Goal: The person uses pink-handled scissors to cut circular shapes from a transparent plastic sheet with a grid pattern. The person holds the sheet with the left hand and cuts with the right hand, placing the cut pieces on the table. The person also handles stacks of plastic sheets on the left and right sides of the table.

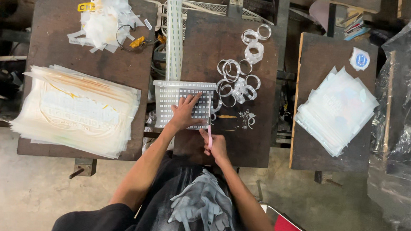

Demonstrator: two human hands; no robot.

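Slippage is my worry: left hand (185, 113) spread flat, pinning the grey dotted plastic sheet (172, 96); right hand (218, 145) pinches pink scissors (210, 125) at the sheet's right edge (fingers near blade), clear curled strips (239, 79) beyond.

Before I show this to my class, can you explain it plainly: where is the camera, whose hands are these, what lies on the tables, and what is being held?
There is one picture, taken by a camera worn on a person's head, looking straight down at dark work tables. No machine is involved, only two bare hands. The left hand presses flat on a clear sheet printed with rows of small dots. The right hand grips a pink-handled cutting tool at that sheet's right edge. Beside it lie curled clear plastic strips. A long dotted strip runs away from the sheet. To the left sits a big stack of printed sheets, with offcuts above; a smaller stack lies at the right.
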